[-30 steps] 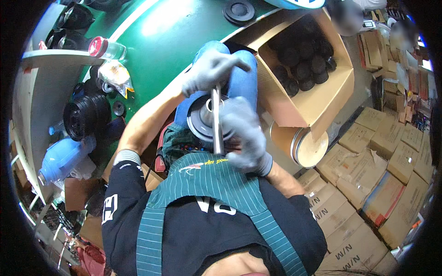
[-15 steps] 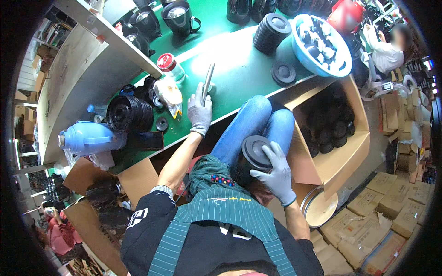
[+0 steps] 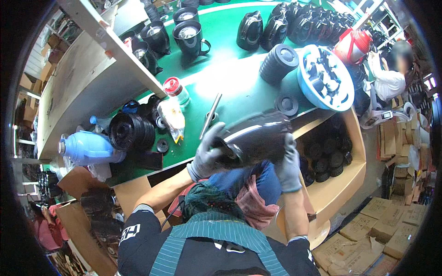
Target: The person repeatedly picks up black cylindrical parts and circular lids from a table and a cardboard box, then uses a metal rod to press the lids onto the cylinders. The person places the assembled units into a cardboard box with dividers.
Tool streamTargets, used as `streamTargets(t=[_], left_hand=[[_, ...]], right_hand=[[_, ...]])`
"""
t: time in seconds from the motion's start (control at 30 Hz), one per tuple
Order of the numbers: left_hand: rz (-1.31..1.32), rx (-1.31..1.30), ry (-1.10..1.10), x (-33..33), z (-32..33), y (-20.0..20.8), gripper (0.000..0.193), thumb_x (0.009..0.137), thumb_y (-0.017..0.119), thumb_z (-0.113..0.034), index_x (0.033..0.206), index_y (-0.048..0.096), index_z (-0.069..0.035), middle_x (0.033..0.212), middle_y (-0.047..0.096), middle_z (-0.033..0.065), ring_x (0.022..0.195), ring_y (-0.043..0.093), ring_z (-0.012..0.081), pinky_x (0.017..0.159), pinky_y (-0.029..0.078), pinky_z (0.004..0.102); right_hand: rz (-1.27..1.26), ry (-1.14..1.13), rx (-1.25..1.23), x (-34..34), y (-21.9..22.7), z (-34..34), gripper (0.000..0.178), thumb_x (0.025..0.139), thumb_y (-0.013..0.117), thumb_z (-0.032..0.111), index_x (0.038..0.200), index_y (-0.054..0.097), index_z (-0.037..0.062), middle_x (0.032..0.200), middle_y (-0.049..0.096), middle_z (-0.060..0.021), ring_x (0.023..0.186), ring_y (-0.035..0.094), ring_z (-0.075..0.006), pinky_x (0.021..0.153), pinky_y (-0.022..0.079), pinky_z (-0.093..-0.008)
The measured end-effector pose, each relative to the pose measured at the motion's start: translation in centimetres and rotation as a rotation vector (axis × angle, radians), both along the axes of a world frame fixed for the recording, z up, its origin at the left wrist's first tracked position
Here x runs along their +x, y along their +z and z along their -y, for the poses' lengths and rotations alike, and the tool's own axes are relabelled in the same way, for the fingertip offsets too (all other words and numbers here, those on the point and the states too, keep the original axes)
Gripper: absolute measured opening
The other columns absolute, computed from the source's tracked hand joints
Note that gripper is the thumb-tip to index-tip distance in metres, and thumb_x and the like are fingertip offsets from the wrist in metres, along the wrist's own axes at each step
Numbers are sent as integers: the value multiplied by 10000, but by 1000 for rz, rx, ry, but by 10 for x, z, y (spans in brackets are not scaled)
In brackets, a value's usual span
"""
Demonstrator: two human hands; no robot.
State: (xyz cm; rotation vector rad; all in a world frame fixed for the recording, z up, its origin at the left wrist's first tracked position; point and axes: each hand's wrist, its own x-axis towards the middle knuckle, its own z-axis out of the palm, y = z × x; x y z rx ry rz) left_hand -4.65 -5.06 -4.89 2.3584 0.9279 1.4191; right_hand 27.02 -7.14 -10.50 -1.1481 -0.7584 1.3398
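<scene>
A glossy black jug (image 3: 258,138), smeared by motion, lies tilted on its side above my lap between my two gloved hands. My left hand (image 3: 205,158) is closed around its left end. On the other end my right hand (image 3: 288,165) grips from the side, its fingers partly blurred. Just beyond my left hand a metal rod (image 3: 211,116) rests on the green table (image 3: 221,96). A round black lid (image 3: 286,105) lies behind the jug, near a stack of similar lids (image 3: 278,63). A pink cloth (image 3: 258,204) covers part of my lap.
A blue basin (image 3: 309,94) of small parts stands at the right, above a carton (image 3: 354,175) of black round parts. Left are a red-lidded jar (image 3: 172,86), a plastic bag (image 3: 171,117), black discs (image 3: 131,131) and a blue flask (image 3: 87,148). Several black jugs (image 3: 251,31) stand behind.
My left hand has let go of the metal rod and taken hold of the jug. The jug has risen from my lap and tipped onto its side. My right hand has moved up with it.
</scene>
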Motion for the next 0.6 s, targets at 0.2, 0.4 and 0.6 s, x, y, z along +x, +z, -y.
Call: streamTargets(t=[0.2, 0.4, 0.6], left_hand=[[-11, -98, 230, -2, -130, 34, 726, 658, 1007, -192, 1291, 658, -126, 1450, 610, 274, 1287, 633, 496, 1094, 528, 524], [-158, -224, 684, 18, -334, 4, 616, 784, 922, -349, 1346, 710, -212, 1426, 584, 240, 1358, 545, 455, 1134, 481, 523], [-451, -138, 763, -3, -410, 3, 610, 943, 687, -500, 1470, 596, -207, 1201, 652, 161, 1115, 652, 390, 959, 505, 558]], right_hand=[[-327, 349, -108, -44, 4, -63, 666, 1161, 382, 553, 1673, 388, 129, 1656, 465, -165, 1502, 488, -339, 1166, 493, -600], [-483, 454, -143, -66, -2, -16, 704, 1158, 475, 478, 1676, 345, 19, 1665, 463, -181, 1516, 504, -346, 1207, 467, -509], [-465, 490, -167, -59, 12, -23, 650, 1185, 435, 399, 1655, 346, -41, 1634, 484, -210, 1503, 522, -355, 1230, 455, -499]])
